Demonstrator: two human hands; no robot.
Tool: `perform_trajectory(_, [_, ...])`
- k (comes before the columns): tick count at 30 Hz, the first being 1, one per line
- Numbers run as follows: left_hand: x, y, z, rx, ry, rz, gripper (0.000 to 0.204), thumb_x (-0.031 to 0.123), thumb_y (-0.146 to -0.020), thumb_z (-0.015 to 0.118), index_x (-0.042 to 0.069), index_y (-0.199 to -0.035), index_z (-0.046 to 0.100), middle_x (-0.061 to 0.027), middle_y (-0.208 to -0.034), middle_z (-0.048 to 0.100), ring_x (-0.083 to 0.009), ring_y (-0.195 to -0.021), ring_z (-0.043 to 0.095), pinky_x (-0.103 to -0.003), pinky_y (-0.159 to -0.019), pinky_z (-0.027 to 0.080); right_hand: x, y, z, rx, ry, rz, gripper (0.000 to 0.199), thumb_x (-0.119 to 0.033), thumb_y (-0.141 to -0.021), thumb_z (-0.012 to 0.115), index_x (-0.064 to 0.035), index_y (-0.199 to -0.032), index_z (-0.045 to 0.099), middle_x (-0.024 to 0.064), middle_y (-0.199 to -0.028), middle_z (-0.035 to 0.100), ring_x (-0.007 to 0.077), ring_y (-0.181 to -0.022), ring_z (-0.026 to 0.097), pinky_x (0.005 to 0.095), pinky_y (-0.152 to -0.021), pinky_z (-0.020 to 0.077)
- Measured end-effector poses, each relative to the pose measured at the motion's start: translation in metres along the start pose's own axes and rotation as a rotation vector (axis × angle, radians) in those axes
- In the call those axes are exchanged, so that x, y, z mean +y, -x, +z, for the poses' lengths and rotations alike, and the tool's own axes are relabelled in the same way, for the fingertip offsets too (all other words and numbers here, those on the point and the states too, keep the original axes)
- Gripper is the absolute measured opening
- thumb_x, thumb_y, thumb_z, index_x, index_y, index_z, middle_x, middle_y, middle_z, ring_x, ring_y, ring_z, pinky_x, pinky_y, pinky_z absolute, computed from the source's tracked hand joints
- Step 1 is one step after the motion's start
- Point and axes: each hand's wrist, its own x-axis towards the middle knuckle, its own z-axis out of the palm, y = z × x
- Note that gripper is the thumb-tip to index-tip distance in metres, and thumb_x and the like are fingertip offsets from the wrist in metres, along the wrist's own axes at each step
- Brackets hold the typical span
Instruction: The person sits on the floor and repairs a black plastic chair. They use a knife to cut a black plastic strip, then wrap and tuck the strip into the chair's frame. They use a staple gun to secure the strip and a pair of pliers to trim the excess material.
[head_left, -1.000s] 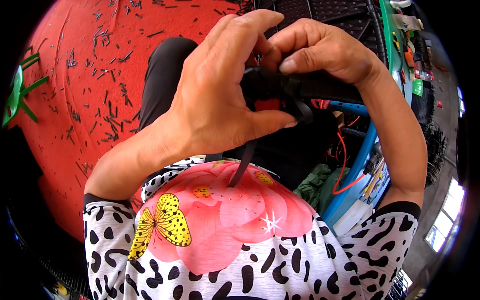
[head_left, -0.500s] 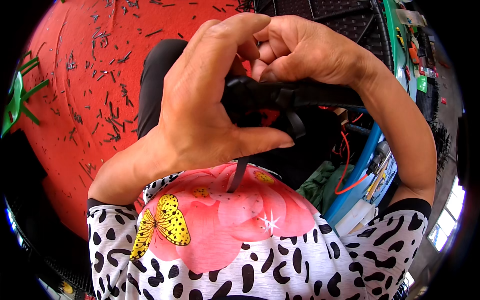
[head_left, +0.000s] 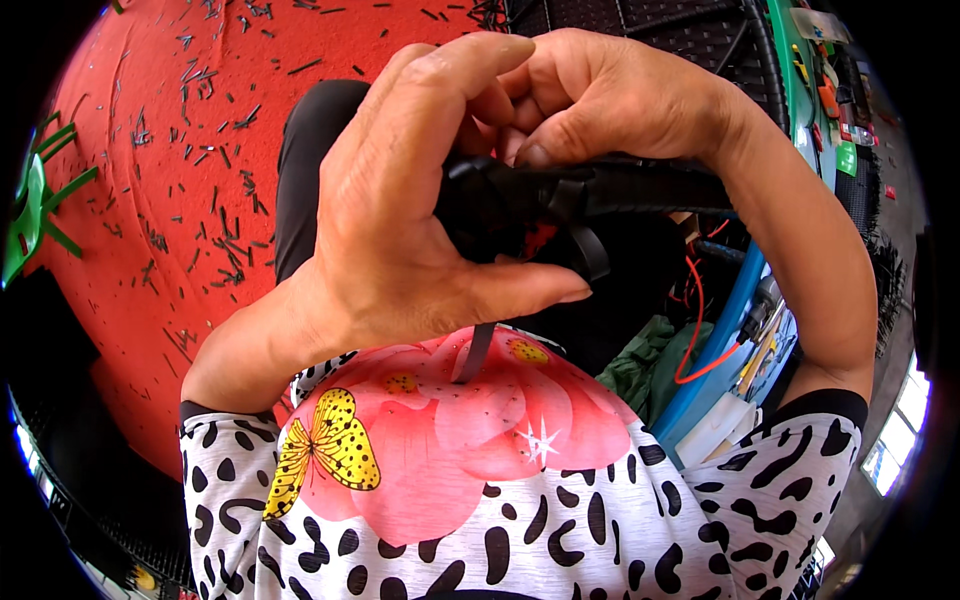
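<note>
A black bar wrapped in flat strip [head_left: 650,190] lies across in front of me, with a loose strip loop [head_left: 590,250] hanging from it. My left hand [head_left: 385,210] is curved round the bar's left end; its thumb stretches out below and its other fingertips are partly hidden. Against the far side of the bar, my right hand [head_left: 610,100] is closed, thumb and fingers pressed together close to the left fingertips. What it pinches is hidden. Below my left thumb, a dark strip end [head_left: 476,352] hangs over my shirt.
Short dark scraps [head_left: 235,235] litter the red floor covering [head_left: 130,300]. A green plastic chair or stool [head_left: 38,200] stands at far left. To the right are a blue edge [head_left: 700,410], an orange-red cord [head_left: 697,320], green cloth [head_left: 650,365] and small tools. Black woven work [head_left: 660,35] lies beyond my hands.
Both hands keep nearly the same pose at the bar. My left hand has shifted very slightly to the left, and the whole view has moved a little.
</note>
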Motion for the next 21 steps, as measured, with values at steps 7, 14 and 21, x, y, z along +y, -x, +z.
perform_trajectory(7, [-0.001,0.001,0.002,0.024,0.032,-0.01,0.098,0.022,-0.051,0.092,-0.006,-0.13,0.041,-0.0068,-0.101,0.052,-0.0089,-0.078,0.052,-0.021,-0.066,0.045,0.001,0.004,0.005,0.191,0.132,-0.133,0.037,-0.001,-0.081,0.059,0.0003,-0.115,0.046,0.0017,-0.091,0.057,0.0055,-0.082,0.054,0.0186,-0.069,0.043])
perform_trajectory(14, [0.002,-0.003,-0.002,-0.015,-0.107,0.075,0.055,0.003,-0.06,0.081,-0.005,-0.108,0.056,-0.0111,-0.095,0.055,-0.0147,-0.075,0.054,-0.025,-0.066,0.046,0.0,0.009,0.002,0.623,0.358,-0.26,0.019,0.002,-0.083,0.052,0.0025,-0.102,0.049,0.0032,-0.076,0.055,0.008,-0.068,0.051,0.0232,-0.061,0.0432])
perform_trajectory(21, [0.01,-0.005,-0.001,-0.009,-0.092,0.067,0.036,0.001,-0.059,0.078,-0.002,-0.09,0.062,-0.013,-0.087,0.057,-0.022,-0.079,0.058,-0.029,-0.072,0.047,-0.012,0.01,0.004,0.359,0.229,0.041,0.028,-0.01,-0.087,0.06,0.0014,-0.11,0.05,0.0045,-0.083,0.061,0.0069,-0.069,0.056,0.0215,-0.059,0.0447])
